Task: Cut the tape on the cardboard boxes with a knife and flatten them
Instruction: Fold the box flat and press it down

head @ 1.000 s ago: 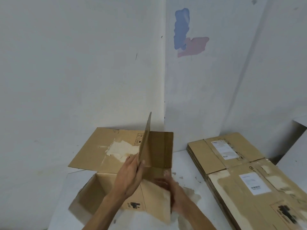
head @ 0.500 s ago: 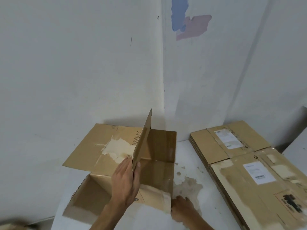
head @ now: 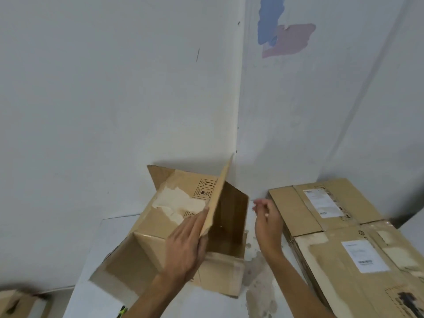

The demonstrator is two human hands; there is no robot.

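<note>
Our left hand [head: 185, 246] grips the lower edge of an upright flap [head: 219, 196] of the open cardboard box [head: 160, 228]: the fingers lie straight along the flap's left face and the thumb closes on the other side. Our right hand [head: 267, 222] hangs in the air just right of the box, fingers loosely curled, holding nothing and touching nothing; motion blur hides the fingertips.

The box stands on the white worktop [head: 110, 235] against the corner of the wall [head: 114, 99], its flaps spread and its near side open toward us. Torn pale patches and printed handling symbols show on its rear flap.

Right of the box, close to our right hand, lies a stack of flattened boxes [head: 344, 237] carrying white shipping labels [head: 364, 255]. Another cardboard piece [head: 16, 302] shows at the lower left edge of the view, below the worktop.
</note>
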